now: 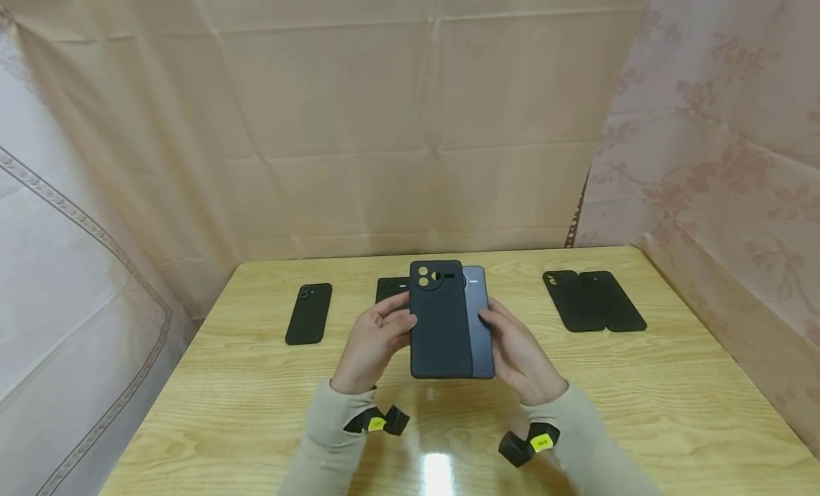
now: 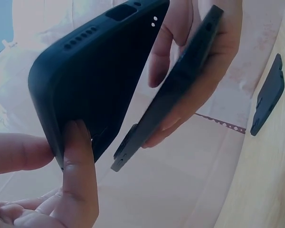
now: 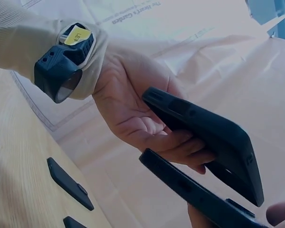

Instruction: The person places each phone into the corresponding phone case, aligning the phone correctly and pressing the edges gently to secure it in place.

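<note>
In the head view my left hand [image 1: 371, 339] pinches a black phone case [image 1: 438, 325] by its left edge, its camera cutouts near the top. My right hand [image 1: 519, 350] grips a blue-grey phone [image 1: 479, 322] by its right side, upright, behind the case and partly covered by it. In the left wrist view the left thumb and fingers clasp the wall of the hollow case [image 2: 99, 80]. The phone [image 2: 171, 95] is tilted beside it with a gap between them. The right wrist view also has the case [image 3: 218, 137] apart from the phone [image 3: 185, 185].
On the wooden table [image 1: 224, 410] a black phone [image 1: 309, 314] lies at left. Behind the hands another black phone [image 1: 387, 288] is partly hidden. At right a black case [image 1: 573, 304] lies against a flat black phone-shaped piece [image 1: 613, 302]. Cloth curtains [image 1: 384, 140] hang around the table.
</note>
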A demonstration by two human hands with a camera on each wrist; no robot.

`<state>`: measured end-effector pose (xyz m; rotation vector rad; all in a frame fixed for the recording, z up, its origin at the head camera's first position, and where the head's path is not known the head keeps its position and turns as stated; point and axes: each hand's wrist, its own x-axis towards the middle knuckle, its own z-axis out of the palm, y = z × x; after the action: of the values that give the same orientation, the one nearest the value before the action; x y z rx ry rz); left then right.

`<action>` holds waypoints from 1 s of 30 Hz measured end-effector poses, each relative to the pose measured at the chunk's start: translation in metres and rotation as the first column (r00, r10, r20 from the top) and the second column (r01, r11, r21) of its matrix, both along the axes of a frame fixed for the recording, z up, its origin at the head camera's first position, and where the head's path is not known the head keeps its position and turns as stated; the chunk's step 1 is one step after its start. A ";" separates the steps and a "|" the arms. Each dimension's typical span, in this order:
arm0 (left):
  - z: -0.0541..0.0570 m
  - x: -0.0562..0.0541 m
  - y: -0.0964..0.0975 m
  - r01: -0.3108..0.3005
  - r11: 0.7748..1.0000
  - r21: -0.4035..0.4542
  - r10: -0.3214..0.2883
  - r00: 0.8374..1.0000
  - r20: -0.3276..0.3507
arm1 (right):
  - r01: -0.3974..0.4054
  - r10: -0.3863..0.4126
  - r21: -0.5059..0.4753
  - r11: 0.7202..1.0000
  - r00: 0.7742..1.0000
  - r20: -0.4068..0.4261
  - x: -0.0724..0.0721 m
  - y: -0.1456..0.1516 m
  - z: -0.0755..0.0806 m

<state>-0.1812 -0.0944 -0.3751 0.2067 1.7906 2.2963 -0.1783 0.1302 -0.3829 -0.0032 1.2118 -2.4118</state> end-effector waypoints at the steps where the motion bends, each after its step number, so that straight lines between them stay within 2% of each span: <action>1: 0.000 0.000 0.000 0.000 1.000 0.002 0.000 1.000 -0.002 | 0.004 -0.004 0.001 1.000 1.000 0.003 0.001 0.000 0.000; 10: -0.003 0.003 0.006 0.019 1.000 -0.013 -0.019 1.000 -0.019 | 0.033 -0.033 0.028 0.999 0.999 0.000 0.007 -0.004 -0.001; 19: -0.009 0.004 0.015 -0.009 1.000 -0.010 0.008 0.999 -0.044 | -0.009 0.009 -0.011 1.000 1.000 -0.014 0.008 -0.008 -0.003; 24: -0.010 0.005 0.017 -0.043 0.999 -0.019 0.042 0.998 -0.044 | -0.027 0.027 -0.001 1.000 0.999 -0.022 0.009 -0.008 -0.004; 30: -0.008 0.006 0.019 -0.112 0.988 -0.105 0.106 0.992 -0.067 | 0.003 -0.002 0.032 0.999 0.999 -0.038 0.008 -0.011 -0.005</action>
<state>-0.1750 -0.0757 -0.3831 0.1670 1.9982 2.2793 -0.1707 0.1195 -0.3880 -0.0384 1.2686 -2.4039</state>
